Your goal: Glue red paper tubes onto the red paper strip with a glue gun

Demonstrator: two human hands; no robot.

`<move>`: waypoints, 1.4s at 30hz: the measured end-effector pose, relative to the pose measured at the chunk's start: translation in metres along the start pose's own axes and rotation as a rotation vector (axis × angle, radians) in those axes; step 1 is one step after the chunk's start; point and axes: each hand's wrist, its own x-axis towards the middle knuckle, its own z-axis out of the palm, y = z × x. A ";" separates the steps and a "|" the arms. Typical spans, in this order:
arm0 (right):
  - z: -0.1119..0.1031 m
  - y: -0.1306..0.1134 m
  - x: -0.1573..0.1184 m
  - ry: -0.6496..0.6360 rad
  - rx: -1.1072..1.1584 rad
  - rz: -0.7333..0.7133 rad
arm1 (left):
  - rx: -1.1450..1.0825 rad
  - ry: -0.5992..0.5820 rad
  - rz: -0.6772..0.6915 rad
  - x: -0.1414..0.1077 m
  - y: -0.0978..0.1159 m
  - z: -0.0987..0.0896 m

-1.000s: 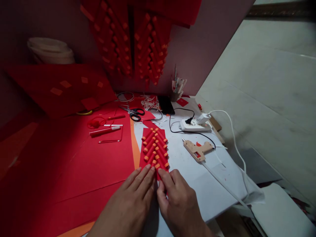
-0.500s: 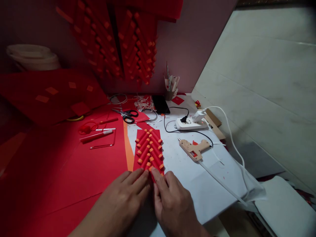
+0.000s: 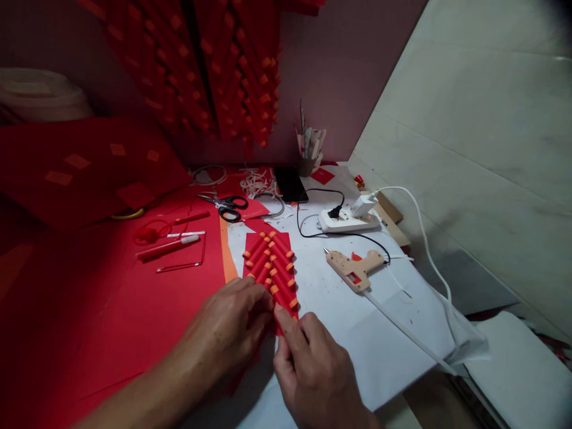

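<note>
Red paper rolls with orange ends lie in slanted rows on a narrow red strip at the table's middle. My left hand is over the strip's lower left, its fingers bent together at the rolls; what they pinch is hidden. With the index finger stretched out, my right hand presses on the lower end of the strip, its other fingers curled. A beige glue gun lies on its side to the right of the strip.
Black scissors, a phone and a cup of tools are at the back. A white power strip with cables sits right. A red marker lies on red sheets. Similar roll panels hang on the wall.
My left hand has lifted slightly and its flat fingers have bent inward over the rolls. My right hand stays at the strip's lower end. The whole view has shifted a little.
</note>
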 end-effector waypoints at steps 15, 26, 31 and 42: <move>0.002 0.003 0.001 0.058 0.064 -0.037 | -0.037 0.152 0.052 -0.013 -0.010 0.017; 0.003 0.004 0.002 0.080 0.029 -0.065 | 0.024 0.114 0.048 -0.013 -0.001 0.009; 0.003 0.004 0.002 0.081 0.025 -0.082 | 0.042 0.136 0.041 -0.014 0.000 0.009; 0.004 0.008 -0.004 0.039 -0.004 -0.083 | 0.072 0.206 0.094 -0.018 -0.003 0.016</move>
